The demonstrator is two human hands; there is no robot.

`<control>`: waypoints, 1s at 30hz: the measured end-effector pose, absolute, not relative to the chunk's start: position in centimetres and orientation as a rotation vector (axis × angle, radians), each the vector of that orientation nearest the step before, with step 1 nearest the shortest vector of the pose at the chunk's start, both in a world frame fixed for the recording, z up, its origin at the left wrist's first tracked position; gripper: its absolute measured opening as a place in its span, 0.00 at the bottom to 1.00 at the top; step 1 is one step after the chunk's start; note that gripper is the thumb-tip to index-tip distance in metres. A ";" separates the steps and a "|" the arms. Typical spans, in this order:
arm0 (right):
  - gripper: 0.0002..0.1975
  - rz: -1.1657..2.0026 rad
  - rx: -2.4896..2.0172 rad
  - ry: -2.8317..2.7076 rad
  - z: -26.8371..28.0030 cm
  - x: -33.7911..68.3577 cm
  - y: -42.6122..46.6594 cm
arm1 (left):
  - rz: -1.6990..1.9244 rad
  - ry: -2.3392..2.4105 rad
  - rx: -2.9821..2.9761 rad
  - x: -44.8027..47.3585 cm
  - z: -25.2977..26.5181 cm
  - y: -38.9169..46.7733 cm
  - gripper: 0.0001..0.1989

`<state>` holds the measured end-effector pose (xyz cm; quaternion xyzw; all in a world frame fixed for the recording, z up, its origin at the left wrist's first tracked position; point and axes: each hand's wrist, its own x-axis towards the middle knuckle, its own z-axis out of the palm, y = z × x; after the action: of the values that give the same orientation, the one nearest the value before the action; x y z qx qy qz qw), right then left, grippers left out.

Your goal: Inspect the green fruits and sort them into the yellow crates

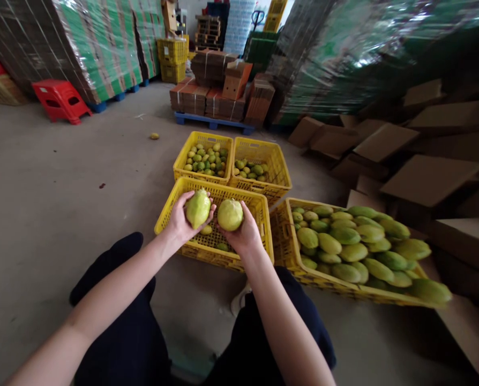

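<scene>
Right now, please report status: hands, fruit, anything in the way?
Left hand holds one green fruit. Right hand holds another fruit. Both over the near yellow crate, almost empty. Nothing between hands and crate.

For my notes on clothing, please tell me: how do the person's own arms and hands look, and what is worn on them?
Both forearms are bare, with no sleeve in view. The left hand and right hand wear no gloves; no rings, watch or bracelet show. Below them, dark trousers cover the legs.
</scene>
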<state>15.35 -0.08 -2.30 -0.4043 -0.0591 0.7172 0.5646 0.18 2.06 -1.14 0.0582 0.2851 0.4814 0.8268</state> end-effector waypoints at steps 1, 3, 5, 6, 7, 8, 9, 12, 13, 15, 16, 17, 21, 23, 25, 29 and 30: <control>0.14 1.706 -0.945 -0.142 -2.2 15.4 -0.2 | 1.037 0.623 0.128 0.1 -1.1 2.1 0.17; 0.16 1.742 -0.898 -0.157 -1.8 15.4 -0.5 | 1.037 0.659 0.169 -0.1 -0.8 2.1 0.16; 0.17 1.764 -0.856 -0.191 -1.4 15.4 -0.8 | 1.014 0.664 0.222 -0.3 -0.6 2.1 0.14; 0.17 1.775 -0.839 -0.214 -1.1 15.5 -0.9 | 1.006 0.655 0.243 -0.4 -0.6 2.0 0.14; 0.17 1.790 -0.825 -0.239 -0.9 15.5 -1.0 | 1.004 0.642 0.258 -0.4 -0.5 2.0 0.13; 0.17 1.807 -0.815 -0.261 -0.7 15.5 -1.1 | 1.005 0.632 0.271 -0.5 -0.6 2.0 0.13; 0.17 1.823 -0.813 -0.276 -0.6 15.5 -1.2 | 1.003 0.626 0.284 -0.5 -0.6 1.9 0.13; 0.16 1.798 -0.862 -0.256 -0.3 15.3 -1.2 | 0.980 0.631 0.324 -0.5 -0.9 2.1 0.14; 0.15 1.765 -0.887 -0.233 -0.3 15.2 -1.2 | 0.973 0.634 0.325 -0.4 -1.0 2.1 0.14; 0.13 1.703 -0.924 -0.182 -0.4 15.1 -1.1 | 0.965 0.637 0.288 -0.2 -1.0 2.3 0.14; 0.13 1.688 -0.933 -0.159 -0.4 15.1 -1.0 | 0.963 0.640 0.257 -0.1 -0.9 2.4 0.15; 0.13 1.690 -0.936 -0.141 -0.5 15.1 -1.0 | 0.964 0.650 0.226 0.0 -0.9 2.5 0.15; 0.17 1.791 -0.917 -0.134 -1.0 15.5 -0.7 | 0.974 0.681 0.138 0.2 -0.7 2.4 0.16; 0.18 1.840 -0.902 -0.168 -1.2 15.7 -0.7 | 0.952 0.661 0.133 0.0 -0.8 2.3 0.18; 0.19 1.870 -0.881 -0.193 -1.4 15.7 -0.7 | 0.902 0.645 0.187 -0.2 -0.9 2.3 0.20; 0.21 1.885 -0.875 -0.180 -1.2 15.5 -0.8 | 0.808 0.614 0.337 -0.4 -0.6 2.1 0.19; 0.20 1.876 -0.880 -0.179 -1.2 15.5 -0.9 | 0.802 0.604 0.344 -0.4 -0.4 2.1 0.18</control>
<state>15.47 -0.88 -1.17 -0.3650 -0.0743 0.7777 0.5063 -0.40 2.10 -0.42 0.1638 0.2881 0.3825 0.8625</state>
